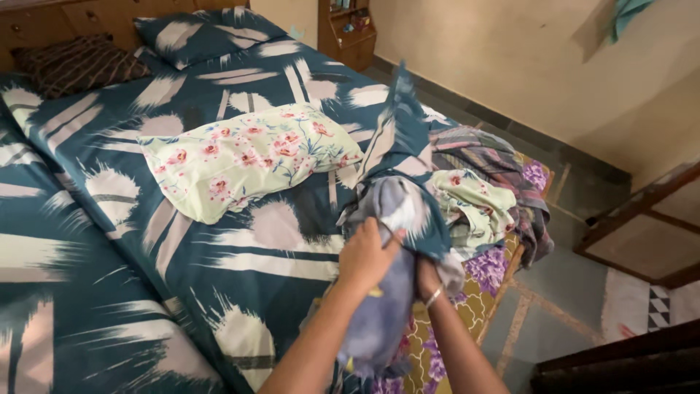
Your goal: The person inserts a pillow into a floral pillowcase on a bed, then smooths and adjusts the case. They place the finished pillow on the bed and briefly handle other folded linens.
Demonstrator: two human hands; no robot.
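Note:
My left hand (367, 255) grips the upper part of a grey pillow (379, 306) held upright at the bed's right edge. A teal pillowcase (399, 138) with white brush marks covers the pillow's top and stands up in a peak. My right hand (430, 281), with a bangle on its wrist, grasps the pillowcase's lower hem against the pillow. Beside them on the bed lies a pale green floral pillow (248, 157).
The bed (109, 219) has a teal sheet with white marks. Two pillows (197, 33) lie at its head. Crumpled floral and striped cloths (488, 182) pile at the right edge over a purple-flowered mattress (488, 270). A wooden door frame (642, 226) and tiled floor lie to the right.

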